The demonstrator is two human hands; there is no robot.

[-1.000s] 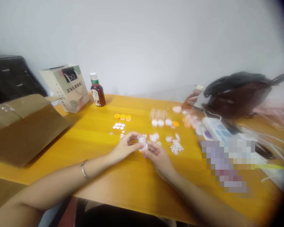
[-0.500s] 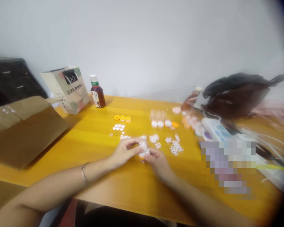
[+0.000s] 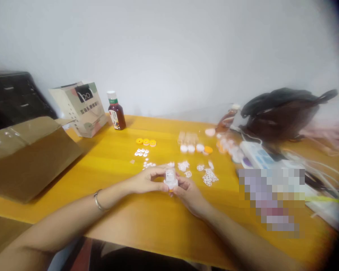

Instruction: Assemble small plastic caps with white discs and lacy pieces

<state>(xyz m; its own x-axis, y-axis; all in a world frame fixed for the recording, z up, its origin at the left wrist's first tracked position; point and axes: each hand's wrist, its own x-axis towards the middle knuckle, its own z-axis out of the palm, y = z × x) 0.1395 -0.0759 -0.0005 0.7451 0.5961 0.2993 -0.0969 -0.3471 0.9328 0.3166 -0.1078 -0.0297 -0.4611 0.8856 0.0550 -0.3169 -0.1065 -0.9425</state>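
Note:
Both hands hold one small clear-and-white plastic piece with an orange bottom edge, above the near middle of the yellow table. My left hand grips it from the left, thumb low on its white rim. On the other side my right hand has thumb and fingers closed on its lower part. Just beyond the hands lie small white discs, white domed pieces and yellow rings. Flat white lattice pieces lie to the right, with clear cups farther back.
At left are an open cardboard box, a paper bag and a dark red bottle. A black bag, a second bottle, a power strip and cables crowd the right side.
My left fingers have shifted around the piece, the thumb now lower, so its clear upper part shows upright and more fully. My right hand keeps its hold.

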